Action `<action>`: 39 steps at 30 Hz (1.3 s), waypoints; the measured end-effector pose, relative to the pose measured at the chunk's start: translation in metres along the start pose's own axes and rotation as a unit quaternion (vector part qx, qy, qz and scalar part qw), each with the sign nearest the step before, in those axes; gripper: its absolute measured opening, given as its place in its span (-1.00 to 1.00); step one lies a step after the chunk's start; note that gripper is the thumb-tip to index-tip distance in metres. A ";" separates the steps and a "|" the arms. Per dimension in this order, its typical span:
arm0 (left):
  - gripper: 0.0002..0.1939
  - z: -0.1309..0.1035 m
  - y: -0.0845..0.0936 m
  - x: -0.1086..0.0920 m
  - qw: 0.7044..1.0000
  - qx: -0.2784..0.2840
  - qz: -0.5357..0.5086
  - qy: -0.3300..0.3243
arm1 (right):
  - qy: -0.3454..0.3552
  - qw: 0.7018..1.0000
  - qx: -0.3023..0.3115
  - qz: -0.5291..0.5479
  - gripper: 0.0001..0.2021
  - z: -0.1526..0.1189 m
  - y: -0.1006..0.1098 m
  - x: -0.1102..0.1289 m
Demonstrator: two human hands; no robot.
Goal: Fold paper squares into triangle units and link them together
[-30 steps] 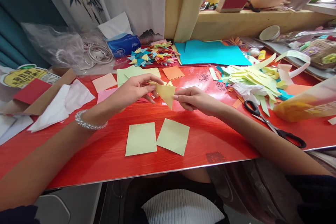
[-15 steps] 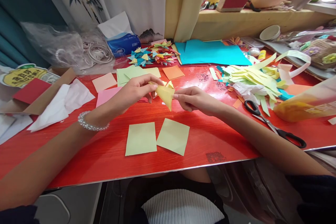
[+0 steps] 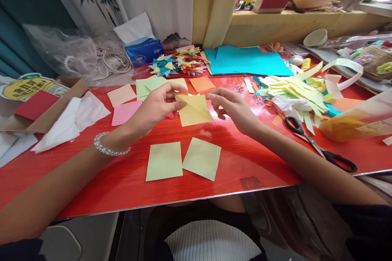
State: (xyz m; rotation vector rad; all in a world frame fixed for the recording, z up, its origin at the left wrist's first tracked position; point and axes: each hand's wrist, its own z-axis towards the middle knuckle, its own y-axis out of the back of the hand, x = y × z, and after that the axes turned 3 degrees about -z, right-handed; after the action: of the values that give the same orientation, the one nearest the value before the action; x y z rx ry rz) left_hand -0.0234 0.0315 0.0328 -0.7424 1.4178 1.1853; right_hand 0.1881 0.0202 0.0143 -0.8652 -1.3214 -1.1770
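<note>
My left hand pinches a yellow square of paper by its upper left corner, thumb and fingers closed on it. A diagonal crease runs across the sheet, which is held above the table. My right hand is just beside the sheet's upper right corner, fingers apart and curved, apparently holding nothing. Nearer to me, a pale green paper square lies flat beside another pale green square, their edges close together. Some small yellow paper behind the held sheet is mostly hidden.
Scissors lie at right beside a heap of paper strips. At the back are folded paper pieces, blue sheets and a tissue pack. Pink and orange squares lie around my hands. A cardboard box stands left.
The yellow paper, folded over into a pointed shape before, is now opened out to a square. My right hand has let go of it and moved slightly right and up.
</note>
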 end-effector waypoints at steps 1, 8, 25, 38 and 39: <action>-0.68 -0.001 -0.001 0.000 1.000 -0.008 -0.004 -0.006 | -0.009 1.000 0.023 -0.009 -0.74 0.000 0.000 0.000; -0.72 -0.007 -0.009 0.000 0.999 -0.033 -0.001 -0.026 | -0.007 0.986 0.164 -0.039 -0.30 -0.012 -0.006 0.006; -0.71 -0.011 -0.009 0.002 0.991 -0.011 0.051 -0.119 | -0.136 0.967 0.107 0.189 -0.83 -0.004 -0.002 0.006; -0.60 -0.005 -0.006 0.019 0.851 0.055 0.342 -0.396 | -0.061 0.990 0.063 0.109 -0.69 -0.006 -0.004 0.004; -0.60 -0.005 -0.006 0.020 0.838 0.063 0.358 -0.408 | -0.062 0.991 0.059 0.100 -0.69 -0.007 -0.004 0.004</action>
State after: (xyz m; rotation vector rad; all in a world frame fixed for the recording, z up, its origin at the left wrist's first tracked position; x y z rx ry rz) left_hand -0.0243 0.0283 0.0113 0.4513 1.0025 1.6700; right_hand 0.1854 0.0123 0.0164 -0.9729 -1.3558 -0.8920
